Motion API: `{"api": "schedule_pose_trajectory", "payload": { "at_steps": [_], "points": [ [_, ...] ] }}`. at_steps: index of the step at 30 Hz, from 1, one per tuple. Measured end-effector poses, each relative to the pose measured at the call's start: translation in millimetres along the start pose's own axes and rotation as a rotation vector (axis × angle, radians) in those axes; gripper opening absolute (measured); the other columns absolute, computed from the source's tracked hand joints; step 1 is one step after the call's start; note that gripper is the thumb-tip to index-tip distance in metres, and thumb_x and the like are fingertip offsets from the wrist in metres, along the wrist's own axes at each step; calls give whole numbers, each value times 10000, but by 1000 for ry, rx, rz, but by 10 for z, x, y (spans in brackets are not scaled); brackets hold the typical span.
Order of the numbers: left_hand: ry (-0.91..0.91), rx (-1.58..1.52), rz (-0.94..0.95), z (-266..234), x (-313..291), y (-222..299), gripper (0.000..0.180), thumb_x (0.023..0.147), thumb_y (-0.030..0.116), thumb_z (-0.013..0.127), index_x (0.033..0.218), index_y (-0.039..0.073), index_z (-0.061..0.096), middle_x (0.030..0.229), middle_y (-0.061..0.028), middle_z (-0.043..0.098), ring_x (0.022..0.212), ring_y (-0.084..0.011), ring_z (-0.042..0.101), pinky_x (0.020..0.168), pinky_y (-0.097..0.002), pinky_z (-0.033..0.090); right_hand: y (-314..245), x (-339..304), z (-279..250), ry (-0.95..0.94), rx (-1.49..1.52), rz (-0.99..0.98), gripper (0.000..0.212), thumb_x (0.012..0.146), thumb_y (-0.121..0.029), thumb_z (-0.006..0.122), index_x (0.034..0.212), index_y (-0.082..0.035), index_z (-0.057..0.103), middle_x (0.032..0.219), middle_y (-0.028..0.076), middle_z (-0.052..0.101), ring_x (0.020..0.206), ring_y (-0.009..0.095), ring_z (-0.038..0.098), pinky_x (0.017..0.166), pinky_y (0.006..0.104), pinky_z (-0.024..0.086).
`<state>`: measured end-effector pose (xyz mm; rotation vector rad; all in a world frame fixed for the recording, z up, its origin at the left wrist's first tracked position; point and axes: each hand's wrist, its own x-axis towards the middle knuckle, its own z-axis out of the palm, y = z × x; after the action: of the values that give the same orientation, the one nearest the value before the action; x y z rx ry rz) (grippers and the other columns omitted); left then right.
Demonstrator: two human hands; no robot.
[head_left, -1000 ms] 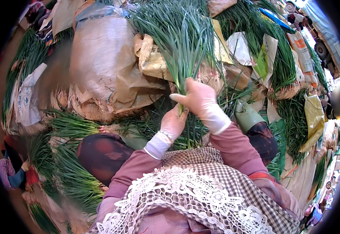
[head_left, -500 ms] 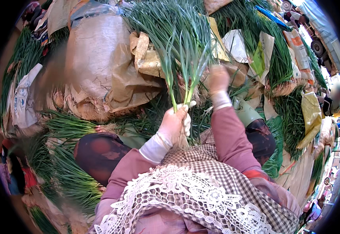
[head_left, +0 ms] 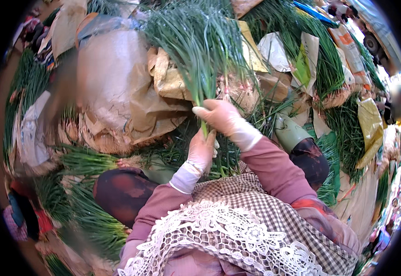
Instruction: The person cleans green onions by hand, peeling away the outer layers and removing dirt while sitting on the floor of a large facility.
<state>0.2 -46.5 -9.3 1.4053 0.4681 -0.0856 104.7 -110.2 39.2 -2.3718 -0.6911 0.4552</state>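
Both hands are on one small bunch of green onions (head_left: 203,128), in front of my lap. My left hand (head_left: 200,149) is closed round the lower end, and the roots are hidden. Just above it, my right hand (head_left: 222,116) is closed round the stalks, its pale fingertips pointing left. The bunch's leaves run up and merge with a big heap of green onions (head_left: 196,50), so I cannot tell where they part. Pinkish white bulbs and tangled roots (head_left: 241,92) of the heap show right of my right hand.
At left stands a large wrapped bundle (head_left: 113,78) with a brown sack. Loose green onions (head_left: 90,161) lie beside my left knee (head_left: 124,191). A yellow sack (head_left: 369,133) and further onion piles (head_left: 343,133) are at right. Other people and a vehicle show at the far right.
My right hand has come left and down from beside the heap onto the stalks above my left hand. The held stalks, spread apart before, are now drawn together.
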Motion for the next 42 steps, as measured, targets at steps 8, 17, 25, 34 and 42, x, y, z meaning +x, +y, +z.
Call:
{"api": "schedule_pose_trajectory", "payload": {
  "at_steps": [8,17,25,34,42],
  "points": [
    [-142,-732,-136,-13,-199,345,299,890,216,369,1146,68,419,484,17,355,382,-97,378,335,-242,339,556,551,-22,597,-527,-146,227,774,-291,483,650,-107,534,609,98,542,584,207,561,488,313,431],
    [-63,-756,85,-313,83,351,369,846,163,472,1157,-23,403,522,8,435,487,-112,465,461,-257,427,1631,-110,-109,-365,-337,331,430,807,-390,399,880,-8,584,834,178,589,780,284,559,764,352,421],
    [-356,-928,-182,-292,132,117,264,836,186,491,967,-40,529,492,9,406,571,-170,506,536,-316,448,721,494,-365,97,-217,248,406,743,-440,516,899,-68,567,914,145,582,843,252,562,742,324,424],
    [-258,-930,-132,-242,197,122,293,860,231,434,933,-38,526,870,-142,576,747,-254,579,534,-304,489,255,-250,-70,-189,-236,-279,353,744,-422,559,901,-107,594,727,121,584,682,239,580,604,328,444],
    [-98,-1065,-164,-49,17,153,245,854,321,454,724,114,461,512,-17,421,489,-145,414,447,-258,342,429,154,715,53,1032,78,335,810,-365,499,778,-36,546,630,22,556,549,139,506,494,266,407]
  ]
}}
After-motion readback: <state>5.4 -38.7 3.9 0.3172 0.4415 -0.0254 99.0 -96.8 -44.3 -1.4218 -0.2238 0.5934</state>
